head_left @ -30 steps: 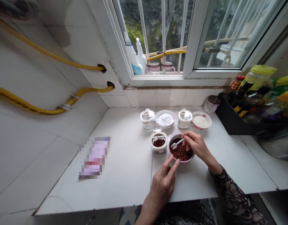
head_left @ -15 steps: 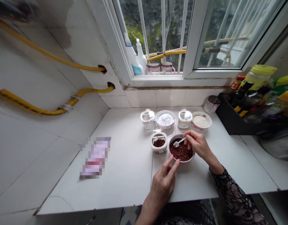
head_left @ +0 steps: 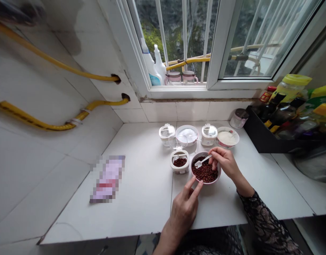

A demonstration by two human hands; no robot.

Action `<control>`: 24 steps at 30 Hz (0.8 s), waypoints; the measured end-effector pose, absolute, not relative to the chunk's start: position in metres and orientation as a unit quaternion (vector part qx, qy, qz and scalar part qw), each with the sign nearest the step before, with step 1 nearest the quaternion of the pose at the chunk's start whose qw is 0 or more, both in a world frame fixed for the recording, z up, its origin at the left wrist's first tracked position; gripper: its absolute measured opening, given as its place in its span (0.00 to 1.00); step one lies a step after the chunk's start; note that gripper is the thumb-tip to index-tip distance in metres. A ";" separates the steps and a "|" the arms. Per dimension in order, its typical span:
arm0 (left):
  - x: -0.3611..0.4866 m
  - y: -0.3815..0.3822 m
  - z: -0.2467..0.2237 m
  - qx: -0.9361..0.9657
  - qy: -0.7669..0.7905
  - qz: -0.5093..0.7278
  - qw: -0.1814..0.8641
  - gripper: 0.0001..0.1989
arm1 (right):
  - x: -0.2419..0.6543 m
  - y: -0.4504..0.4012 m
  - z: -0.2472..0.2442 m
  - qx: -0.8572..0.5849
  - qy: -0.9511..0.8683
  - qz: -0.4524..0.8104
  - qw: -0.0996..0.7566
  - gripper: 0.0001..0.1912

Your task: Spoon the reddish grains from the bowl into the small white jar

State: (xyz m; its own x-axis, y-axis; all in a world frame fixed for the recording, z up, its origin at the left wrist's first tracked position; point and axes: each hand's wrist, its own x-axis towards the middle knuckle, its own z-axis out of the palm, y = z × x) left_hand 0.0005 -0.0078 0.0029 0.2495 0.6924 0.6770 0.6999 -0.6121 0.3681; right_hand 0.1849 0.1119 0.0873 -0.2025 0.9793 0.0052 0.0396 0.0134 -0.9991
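My right hand (head_left: 224, 161) pinches the handle of a small white spoon (head_left: 201, 162). Its scoop hangs over a pink-rimmed bowl (head_left: 211, 182) holding dark red-brown grains that look like Sichuan peppercorns (head_left: 204, 173). With index and middle fingers stretched apart, my left hand (head_left: 186, 203) touches the bowl's near rim; the thumb is hidden. Just left of the bowl stands a white-rimmed seasoning jar (head_left: 180, 170), its clear lid (head_left: 179, 141) raised, with some of the same grains inside.
Behind are two lidded jars (head_left: 167, 134) (head_left: 209, 134), a bowl of white granules (head_left: 187, 135) and a bowl of off-white granules (head_left: 228, 137). A black bin of bottles (head_left: 269, 141) stands right. A blurred purple packet (head_left: 108, 179) lies left. A window (head_left: 179, 94) is ahead.
The spoon has shifted slightly left and down over the bowl, with my right hand barely moving. My left hand stays at the rim.
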 end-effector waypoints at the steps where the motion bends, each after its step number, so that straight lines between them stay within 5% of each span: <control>1: 0.001 -0.008 0.003 -0.791 -0.441 -0.425 0.004 0.31 | 0.184 0.112 0.089 -0.450 -0.554 0.542 0.443 0.16; 6: 0.001 -0.008 0.002 -0.791 -0.441 -0.424 0.013 0.31 | 0.168 0.103 0.094 -0.419 -0.583 0.493 0.492 0.16; 13: 0.001 -0.007 0.003 -0.792 -0.440 -0.423 0.024 0.33 | 0.152 0.086 0.089 -0.327 -0.783 0.259 0.462 0.09; 18: 0.000 -0.008 0.004 -0.793 -0.443 -0.418 0.015 0.32 | 0.169 0.092 0.092 -0.380 -0.724 0.293 0.496 0.08; 24: 0.000 -0.008 0.003 -0.791 -0.443 -0.422 0.009 0.32 | 0.176 0.100 0.087 -0.438 -0.752 0.299 0.392 0.09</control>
